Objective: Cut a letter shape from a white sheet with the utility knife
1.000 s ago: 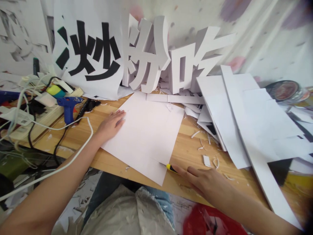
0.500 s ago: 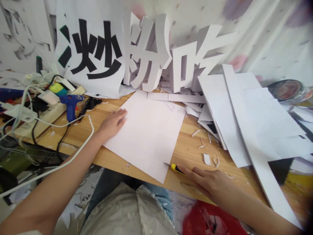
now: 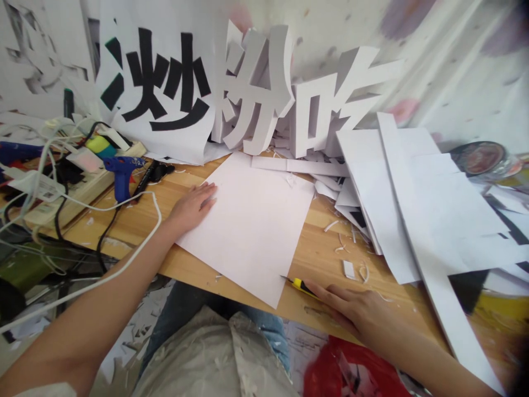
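My right grip (image 3: 355,309) is closed around the yellow knife (image 3: 303,286), whose long axis points left and slightly away, its tip right at the right edge of the white sheet (image 3: 248,226), close to the near corner; whether it touches, I can't tell. The sheet lies left of that grip, its near corner by the desk (image 3: 314,237) front. My left hand (image 3: 194,207), fingers extended, rests flat on the left edge, gripping nothing. Bare wood with scraps (image 3: 349,269) lies right, before the stacked boards (image 3: 384,215).
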The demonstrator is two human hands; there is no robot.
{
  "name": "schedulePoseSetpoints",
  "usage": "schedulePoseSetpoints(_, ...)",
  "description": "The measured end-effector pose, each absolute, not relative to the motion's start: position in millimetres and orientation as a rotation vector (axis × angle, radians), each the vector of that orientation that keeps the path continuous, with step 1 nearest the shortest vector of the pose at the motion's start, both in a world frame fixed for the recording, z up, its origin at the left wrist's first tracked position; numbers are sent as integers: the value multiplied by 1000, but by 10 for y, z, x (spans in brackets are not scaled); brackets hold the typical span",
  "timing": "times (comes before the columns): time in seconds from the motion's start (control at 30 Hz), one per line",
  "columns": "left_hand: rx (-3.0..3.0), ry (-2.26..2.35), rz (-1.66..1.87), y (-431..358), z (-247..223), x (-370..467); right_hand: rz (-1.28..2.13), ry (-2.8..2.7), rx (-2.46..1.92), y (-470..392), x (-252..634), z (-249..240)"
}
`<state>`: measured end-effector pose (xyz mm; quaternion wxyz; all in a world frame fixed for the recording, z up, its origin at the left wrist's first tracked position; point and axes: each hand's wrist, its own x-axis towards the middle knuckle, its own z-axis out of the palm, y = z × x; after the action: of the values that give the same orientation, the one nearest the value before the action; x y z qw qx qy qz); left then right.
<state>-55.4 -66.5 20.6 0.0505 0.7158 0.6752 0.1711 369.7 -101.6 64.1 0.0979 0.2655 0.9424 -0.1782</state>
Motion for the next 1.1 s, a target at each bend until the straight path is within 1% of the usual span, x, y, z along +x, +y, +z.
schedulePoseSetpoints(0.3, 2204, 2016, 594, -677, 186, -581, -525, 2817, 783, -1026, 3719, 615)
schedulePoseSetpoints(0.67, 2163, 2042, 561, -687, 217, -567, -705, 2812, 852, -1056, 3706, 689)
schedulePoseSetpoints(1.1, 2136, 2058, 587, -711, 252, -544, -675, 2859, 865, -1084, 3705, 693)
